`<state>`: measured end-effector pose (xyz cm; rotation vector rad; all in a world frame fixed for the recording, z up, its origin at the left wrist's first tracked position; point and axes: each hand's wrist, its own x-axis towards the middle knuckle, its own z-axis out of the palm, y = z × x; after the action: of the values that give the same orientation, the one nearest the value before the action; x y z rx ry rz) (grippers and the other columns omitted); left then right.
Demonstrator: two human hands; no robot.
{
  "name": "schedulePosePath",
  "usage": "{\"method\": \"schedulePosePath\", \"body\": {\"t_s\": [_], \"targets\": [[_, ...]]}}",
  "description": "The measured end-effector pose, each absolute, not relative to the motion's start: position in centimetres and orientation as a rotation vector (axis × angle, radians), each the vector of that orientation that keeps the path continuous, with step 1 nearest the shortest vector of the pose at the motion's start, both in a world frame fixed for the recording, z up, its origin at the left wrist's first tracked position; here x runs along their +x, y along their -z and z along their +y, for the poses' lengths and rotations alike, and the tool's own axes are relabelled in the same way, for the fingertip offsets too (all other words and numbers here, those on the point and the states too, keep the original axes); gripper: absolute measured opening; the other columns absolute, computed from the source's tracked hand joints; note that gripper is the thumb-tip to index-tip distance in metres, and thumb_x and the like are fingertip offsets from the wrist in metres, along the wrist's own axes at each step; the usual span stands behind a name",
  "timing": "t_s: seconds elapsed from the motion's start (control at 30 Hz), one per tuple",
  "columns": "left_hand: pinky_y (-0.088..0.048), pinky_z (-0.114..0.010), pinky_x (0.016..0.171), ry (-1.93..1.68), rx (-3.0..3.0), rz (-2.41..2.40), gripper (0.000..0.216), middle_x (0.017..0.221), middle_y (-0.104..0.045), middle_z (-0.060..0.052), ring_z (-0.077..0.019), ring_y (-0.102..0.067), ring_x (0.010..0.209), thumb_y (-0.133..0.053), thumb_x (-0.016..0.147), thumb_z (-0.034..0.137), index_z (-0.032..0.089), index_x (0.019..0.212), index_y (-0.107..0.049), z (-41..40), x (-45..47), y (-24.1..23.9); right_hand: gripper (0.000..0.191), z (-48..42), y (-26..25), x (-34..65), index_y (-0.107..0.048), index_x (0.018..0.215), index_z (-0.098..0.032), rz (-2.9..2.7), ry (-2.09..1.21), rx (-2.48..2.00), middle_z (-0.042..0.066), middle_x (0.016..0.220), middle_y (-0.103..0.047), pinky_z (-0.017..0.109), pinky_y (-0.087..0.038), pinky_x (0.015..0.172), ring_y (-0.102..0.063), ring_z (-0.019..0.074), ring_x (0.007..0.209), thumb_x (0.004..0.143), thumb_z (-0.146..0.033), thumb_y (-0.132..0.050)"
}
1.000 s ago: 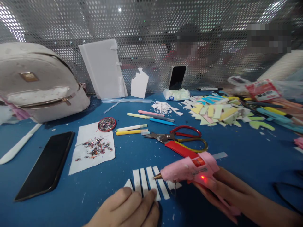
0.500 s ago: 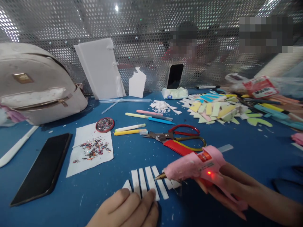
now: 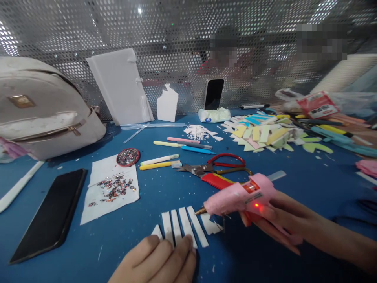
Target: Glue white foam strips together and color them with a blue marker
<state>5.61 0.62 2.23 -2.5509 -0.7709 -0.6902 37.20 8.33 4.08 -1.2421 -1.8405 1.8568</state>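
Note:
Several narrow white strips (image 3: pixel 185 224) lie side by side on the blue table, fanned slightly. My left hand (image 3: pixel 160 259) rests on their near ends, fingers bent and close together, pressing them down; the fingers hide those ends. My right hand (image 3: pixel 282 220) grips a pink hot glue gun (image 3: pixel 226 198) with a lit red light. Its metal nozzle points left, close to the far end of the rightmost long strip; whether it touches cannot be made out. A wider white scrap (image 3: pixel 212 226) lies below the nozzle. Behind the gun are red-handled scissors (image 3: pixel 203 169).
Left are a black phone (image 3: pixel 48 218), a white sheet (image 3: pixel 88 208) with glitter bits, and a backpack (image 3: pixel 44 118). Several pens (image 3: pixel 160 165), clear glue sticks (image 3: pixel 156 126) and a pile of coloured strips (image 3: pixel 265 133) lie farther back. A second phone (image 3: pixel 214 94) stands by the perforated wall.
The glue gun's nozzle has shifted slightly away from me, toward the strip's far end. My left hand stays on the strips. The whole view has shifted a little.

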Motion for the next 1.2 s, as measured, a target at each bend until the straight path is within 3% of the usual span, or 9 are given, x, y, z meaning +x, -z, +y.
{"method": "schedulePosePath", "body": {"t_s": [0.43, 0.77, 1.0, 1.2], "targets": [[-0.04, -0.03, 0.073, 0.861, -2.477, -0.822, 0.047, 0.103, -0.078, 0.006, -0.0112, -0.059, 0.079, -0.031, 0.111, 0.011, 0.023, 0.1, -0.075, 0.7, 5.9, -1.0, 0.061, 7.9, -4.6, 37.0, -0.068, 0.096, -0.016, -1.791, -1.88, -1.181, -0.007, 0.048, -0.046, 0.019, -0.023, 0.039, -0.032, 0.0079, 0.04, 0.094, -0.074, -0.05], [-0.04, -0.031, 0.076, 0.793, -2.492, -0.803, 0.032, 0.11, -0.075, 0.005, -0.0148, -0.058, 0.087, -0.043, 0.108, 0.014, 0.022, 0.109, -0.074, 0.4, 5.7, 0.1, 0.056, 7.8, -3.6, 37.1, -0.068, 0.096, -0.018, -1.827, -1.852, -1.087, -0.006, 0.046, -0.046, 0.021, -0.025, 0.037, -0.033, 0.0086, 0.038, 0.099, -0.069, -0.046], [-0.042, -0.028, 0.074, 0.674, -2.584, -0.818, 0.047, 0.11, -0.076, 0.01, -0.0104, -0.06, 0.082, -0.028, 0.111, 0.01, 0.024, 0.111, -0.073, 0.2, 5.4, -1.9, 0.063, 7.3, -4.6, 36.1, -0.067, 0.093, -0.016, -1.781, -1.818, -1.2, -0.007, 0.047, -0.046, 0.022, -0.024, 0.04, -0.032, 0.0084, 0.04, 0.093, -0.077, -0.049], [-0.043, -0.027, 0.074, 0.705, -2.595, -0.823, 0.045, 0.109, -0.077, 0.01, -0.0098, -0.061, 0.08, -0.03, 0.112, 0.014, 0.023, 0.109, -0.074, 0.2, 5.4, -2.2, 0.065, 7.0, -4.5, 35.7, -0.066, 0.093, -0.017, -1.769, -1.834, -1.215, -0.008, 0.047, -0.044, 0.021, -0.024, 0.042, -0.032, 0.0077, 0.04, 0.09, -0.079, -0.05]]}}
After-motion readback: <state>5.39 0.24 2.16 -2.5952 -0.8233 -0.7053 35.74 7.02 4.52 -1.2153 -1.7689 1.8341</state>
